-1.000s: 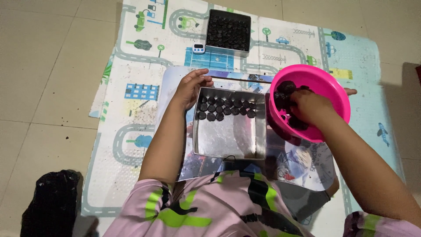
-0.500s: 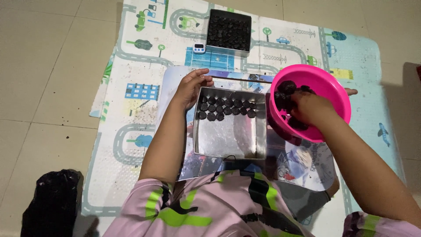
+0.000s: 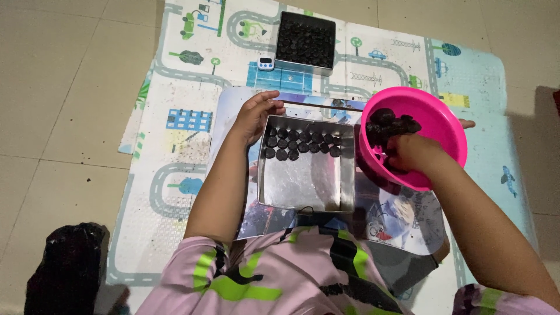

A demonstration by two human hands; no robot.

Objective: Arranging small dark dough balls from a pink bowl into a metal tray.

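surface: road-print play mat on tiled floor | left hand grip: steel tray corner | right hand grip: unclear

The right hand has slid toward the near rim of the pink bowl.

Bowl: bright pink, holding black lumps. Tray: shiny silver, two rows of black balls. Far tray: black. Mat: pale, printed grey roads, blue buildings, green trees. Sleeve: pink, neon-green and black streaks. Floor: beige tiles.
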